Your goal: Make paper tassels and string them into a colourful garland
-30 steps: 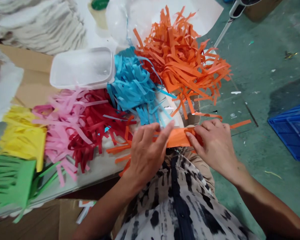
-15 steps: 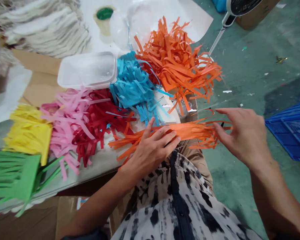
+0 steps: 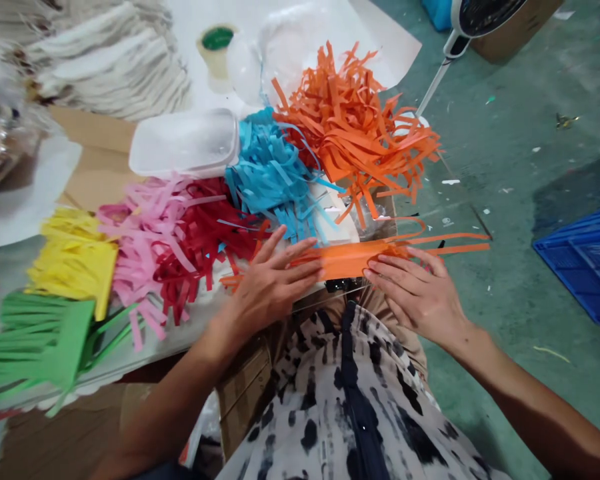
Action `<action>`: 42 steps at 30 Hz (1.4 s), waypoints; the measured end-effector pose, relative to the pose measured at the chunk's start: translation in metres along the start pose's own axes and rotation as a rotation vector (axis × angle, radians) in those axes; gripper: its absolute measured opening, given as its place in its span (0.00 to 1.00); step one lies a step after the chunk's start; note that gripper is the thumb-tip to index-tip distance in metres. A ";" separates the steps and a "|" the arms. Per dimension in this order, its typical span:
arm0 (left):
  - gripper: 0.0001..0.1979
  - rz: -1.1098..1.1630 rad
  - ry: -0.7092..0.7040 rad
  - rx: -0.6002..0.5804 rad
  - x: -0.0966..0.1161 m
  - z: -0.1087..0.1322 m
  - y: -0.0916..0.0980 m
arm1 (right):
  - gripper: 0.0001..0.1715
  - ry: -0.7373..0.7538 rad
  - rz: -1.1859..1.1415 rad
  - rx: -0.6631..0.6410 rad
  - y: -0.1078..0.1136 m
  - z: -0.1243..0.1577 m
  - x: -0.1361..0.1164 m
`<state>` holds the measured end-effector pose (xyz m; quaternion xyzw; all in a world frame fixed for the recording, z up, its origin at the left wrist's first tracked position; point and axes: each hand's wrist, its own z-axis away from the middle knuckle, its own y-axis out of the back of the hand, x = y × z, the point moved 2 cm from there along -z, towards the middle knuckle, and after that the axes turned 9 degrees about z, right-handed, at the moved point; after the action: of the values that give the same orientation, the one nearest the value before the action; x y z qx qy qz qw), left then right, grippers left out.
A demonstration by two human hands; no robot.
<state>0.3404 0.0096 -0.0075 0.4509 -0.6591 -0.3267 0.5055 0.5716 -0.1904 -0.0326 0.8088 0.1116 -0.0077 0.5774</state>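
Note:
A band of orange fringed paper point(image 3: 347, 260) stretches between my hands above my lap. My left hand point(image 3: 267, 283) lies over its left part, fingers spread and stretched out, with the thumb hidden. My right hand point(image 3: 420, 290) bends its fingers over the right part, where the paper is bunched under them. Several loose orange strips stick out to the right past that hand. Beyond the band lies a large heap of orange paper fringe point(image 3: 353, 130). Blue paper fringe point(image 3: 270, 170) and dark red paper fringe point(image 3: 195, 233) lie beyond my left hand.
Pink paper fringe point(image 3: 153, 227), yellow fringe point(image 3: 73, 257) and green fringe point(image 3: 45, 340) line the table's left front. Behind stand a clear plastic tub point(image 3: 185, 143), a tape roll point(image 3: 217, 50) and bundled white cords point(image 3: 110, 67). A blue crate point(image 3: 585, 260) stands on the floor.
My right hand has come in from the right, from open in the air to over the orange fringed paper. My left hand has slid left along it.

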 end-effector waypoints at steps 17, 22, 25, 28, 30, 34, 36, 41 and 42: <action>0.29 -0.090 0.164 0.036 0.072 -0.022 -0.069 | 0.32 -0.075 0.041 -0.078 0.001 0.011 0.013; 0.24 -0.041 0.165 0.143 0.067 -0.010 -0.062 | 0.27 -0.082 0.036 -0.110 -0.001 0.009 0.023; 0.23 -0.051 0.266 0.229 0.066 -0.018 -0.056 | 0.21 -0.045 -0.041 -0.028 0.006 0.000 0.028; 0.19 0.007 0.340 0.264 0.064 -0.025 -0.053 | 0.11 -0.040 -0.173 0.024 0.012 -0.012 0.032; 0.14 0.080 0.391 0.306 0.062 -0.028 -0.050 | 0.07 -0.091 -0.206 -0.002 0.013 -0.019 0.034; 0.05 0.184 0.547 0.391 0.057 -0.029 -0.042 | 0.07 -0.185 -0.148 -0.075 0.012 -0.029 0.032; 0.05 0.189 0.593 0.403 0.054 -0.030 -0.038 | 0.09 -0.220 -0.098 -0.101 0.011 -0.032 0.029; 0.08 0.043 0.630 0.370 0.047 -0.037 -0.038 | 0.13 -0.259 0.073 -0.127 0.009 -0.039 0.021; 0.08 0.014 0.631 0.358 0.046 -0.038 -0.039 | 0.13 -0.256 0.107 -0.140 0.009 -0.041 0.020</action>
<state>0.3837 -0.0464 -0.0143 0.6064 -0.5205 -0.0476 0.5992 0.5876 -0.1511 -0.0134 0.7639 -0.0060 -0.0720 0.6413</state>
